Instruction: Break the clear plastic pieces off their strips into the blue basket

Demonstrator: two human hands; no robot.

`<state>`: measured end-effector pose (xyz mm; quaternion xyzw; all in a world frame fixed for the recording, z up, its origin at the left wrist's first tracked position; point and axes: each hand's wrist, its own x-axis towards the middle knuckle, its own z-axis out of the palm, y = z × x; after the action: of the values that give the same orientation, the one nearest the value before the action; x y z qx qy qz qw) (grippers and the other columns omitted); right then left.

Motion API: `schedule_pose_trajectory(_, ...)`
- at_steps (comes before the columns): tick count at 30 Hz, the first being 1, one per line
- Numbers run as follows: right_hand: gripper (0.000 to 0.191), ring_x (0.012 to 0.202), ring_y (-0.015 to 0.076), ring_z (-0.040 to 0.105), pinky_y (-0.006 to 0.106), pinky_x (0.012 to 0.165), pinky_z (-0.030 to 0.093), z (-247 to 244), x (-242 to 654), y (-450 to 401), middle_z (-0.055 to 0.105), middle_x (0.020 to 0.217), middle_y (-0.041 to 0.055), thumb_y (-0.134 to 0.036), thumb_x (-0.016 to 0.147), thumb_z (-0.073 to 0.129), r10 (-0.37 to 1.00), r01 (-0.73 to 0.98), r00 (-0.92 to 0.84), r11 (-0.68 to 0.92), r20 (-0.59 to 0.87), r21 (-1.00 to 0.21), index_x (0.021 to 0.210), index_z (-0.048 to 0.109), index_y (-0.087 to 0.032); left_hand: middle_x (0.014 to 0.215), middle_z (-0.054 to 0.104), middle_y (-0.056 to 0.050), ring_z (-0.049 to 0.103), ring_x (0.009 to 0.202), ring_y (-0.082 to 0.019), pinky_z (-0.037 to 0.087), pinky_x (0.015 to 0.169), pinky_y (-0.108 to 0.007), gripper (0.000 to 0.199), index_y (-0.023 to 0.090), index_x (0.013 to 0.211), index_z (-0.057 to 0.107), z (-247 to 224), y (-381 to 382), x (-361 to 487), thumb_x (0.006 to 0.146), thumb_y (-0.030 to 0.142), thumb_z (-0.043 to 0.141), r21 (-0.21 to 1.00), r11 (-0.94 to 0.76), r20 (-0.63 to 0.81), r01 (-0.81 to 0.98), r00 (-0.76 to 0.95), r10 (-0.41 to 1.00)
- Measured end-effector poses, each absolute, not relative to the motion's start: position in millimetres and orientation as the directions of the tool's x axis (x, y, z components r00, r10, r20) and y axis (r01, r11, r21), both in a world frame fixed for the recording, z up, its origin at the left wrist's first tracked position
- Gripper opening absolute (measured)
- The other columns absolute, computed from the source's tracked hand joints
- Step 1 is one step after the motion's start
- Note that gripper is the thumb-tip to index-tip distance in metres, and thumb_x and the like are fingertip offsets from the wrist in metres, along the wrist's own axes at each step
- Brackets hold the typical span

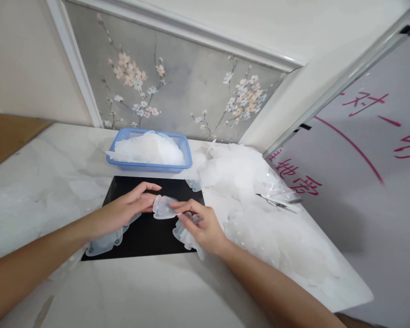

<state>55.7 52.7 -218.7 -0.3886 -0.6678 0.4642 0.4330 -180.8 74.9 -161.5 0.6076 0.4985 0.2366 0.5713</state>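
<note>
A small translucent plastic cut-out (162, 209) with a wavy outline is pinched between the thumb and fingers of my right hand (207, 228), above a black mat (150, 239). My left hand (128, 207) is at its left edge, fingers stretched out and apart; whether they touch the piece I cannot tell. Similar cut-outs (104, 243) lie on the mat's left side, partly under my left forearm. More of them (182, 234) sit in a loose group below my right hand. Another cut-out (194, 184) rests at the mat's upper right corner.
A blue basket (150, 169) heaped with thin white sheets (150, 150) stands behind the mat. To the right is a large pile of translucent sheets (232, 171), with a pointed metal tool (276, 203) on it. A whiteboard (362, 182) borders the table's right side.
</note>
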Motion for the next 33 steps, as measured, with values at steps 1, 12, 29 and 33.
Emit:
schedule_pose_trajectory(1,0.017,0.081,0.021,0.068,0.034,0.068,0.051,-220.5,55.0,54.2,0.074,0.094,0.0076,-0.04,0.093,0.062,0.944,0.058,-0.307,0.147,0.123,-0.987,0.088,0.062,-0.024,0.133,0.068,-0.008,0.061,0.125,-0.03,0.045,0.106,-0.048,0.037,0.03,0.127,0.056,-163.9,77.1,-185.7,0.092,0.042,0.051,0.869,-0.011,-0.2,0.494,0.372,0.906)
schedule_pose_trajectory(12,0.043,0.05,0.01,0.053,0.021,0.051,0.041,-224.1,58.3,70.0,0.068,0.066,-0.0019,-0.039,0.067,0.086,0.894,-0.374,-0.368,-0.392,-0.254,-0.841,0.1,0.067,-0.02,0.104,0.071,-0.008,0.061,0.103,-0.031,0.038,0.093,-0.046,0.033,0.023,0.112,0.07,-162.2,94.9,-201.5,0.082,0.018,0.057,0.258,-0.337,-0.194,0.906,0.39,0.9)
schedule_pose_trajectory(29,0.026,0.046,0.0082,0.031,0.024,0.05,0.028,-214.3,60.1,59.9,0.037,0.055,-0.0114,-0.041,0.083,0.072,0.958,0.124,-0.286,0.06,0.022,-0.99,0.098,0.061,-0.022,0.084,0.067,0.0,0.062,0.073,-0.017,0.049,0.066,-0.028,0.037,0.022,0.095,0.061,-151.5,78.6,-179.7,0.078,0.053,0.073,0.914,0.374,-0.406,0.159,0.292,0.866)
schedule_pose_trajectory(33,0.028,0.061,0.0146,0.056,0.026,0.062,0.042,-211.5,60.5,53.3,0.042,0.058,-0.0096,-0.028,0.084,0.066,0.925,0.256,-0.301,0.313,0.232,-0.915,0.11,0.058,-0.024,0.091,0.069,-0.003,0.064,0.077,-0.019,0.052,0.07,-0.03,0.041,0.022,0.111,0.06,-147.6,75.5,-178.3,0.088,0.055,0.064,0.889,0.459,-0.425,-0.006,0.367,0.828)
